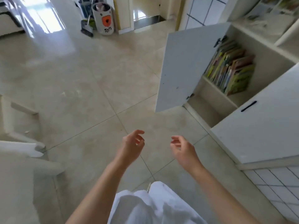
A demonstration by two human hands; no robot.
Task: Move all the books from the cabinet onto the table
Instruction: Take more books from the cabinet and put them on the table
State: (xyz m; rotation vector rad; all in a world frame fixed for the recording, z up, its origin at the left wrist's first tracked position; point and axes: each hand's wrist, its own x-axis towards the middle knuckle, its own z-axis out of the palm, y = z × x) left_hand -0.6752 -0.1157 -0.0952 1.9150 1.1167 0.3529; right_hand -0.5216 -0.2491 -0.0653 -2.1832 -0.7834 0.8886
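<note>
Fingers on both the left hand (133, 143) and right hand (181, 147) are hanging loosely curled, holding nothing. Books (229, 67) are sitting upright (leaning a bit) on the open cabinet (265, 46) shelf, ahead and off to the right, so the right hand's looking nearer.

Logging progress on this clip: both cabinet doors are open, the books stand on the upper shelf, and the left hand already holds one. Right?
Not quite. The head view shows the left hand holding nothing, like the right hand; both hang over the floor. The doors are open and the books still stand on the upper shelf.
</note>
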